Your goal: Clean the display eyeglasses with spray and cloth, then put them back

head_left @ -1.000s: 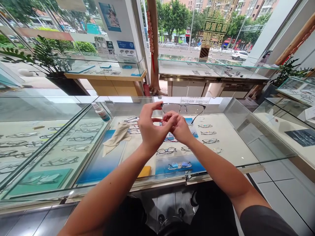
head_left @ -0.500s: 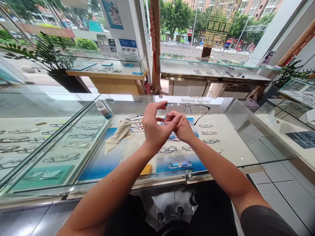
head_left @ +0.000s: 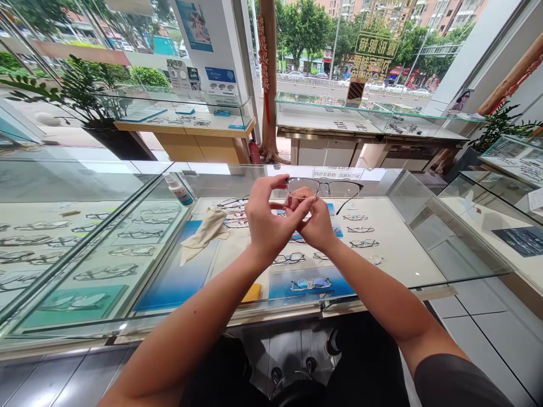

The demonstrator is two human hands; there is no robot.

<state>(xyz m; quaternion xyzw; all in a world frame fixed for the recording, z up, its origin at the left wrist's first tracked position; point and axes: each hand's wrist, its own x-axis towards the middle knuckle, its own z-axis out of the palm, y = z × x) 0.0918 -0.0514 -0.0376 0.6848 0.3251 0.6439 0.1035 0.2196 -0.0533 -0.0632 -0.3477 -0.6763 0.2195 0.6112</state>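
Dark-rimmed eyeglasses [head_left: 340, 182] are held up above the glass counter, with one temple hanging down on the right. My left hand [head_left: 268, 217] grips their left end, its thumb and fingers closed around that corner and temple. Close against it, my right hand [head_left: 318, 226] is closed at the left lens. Some of its fingers show through that lens, and the rest are hidden behind my left hand. Below, in the display, lie rows of other eyeglasses, among them a pair with blue-tinted lenses [head_left: 313, 283].
A beige cloth [head_left: 204, 233] and a spray bottle [head_left: 179, 189] rest on the glass counter [head_left: 418, 263] to the left. Something yellow [head_left: 253, 293] lies near the front edge. More showcases [head_left: 326, 130] stand by the windows, with a potted plant [head_left: 97, 107] at the left.
The fingers of my right hand have shifted upward behind the left lens. The eyeglasses have moved very slightly to the right. My left hand stays almost in place.
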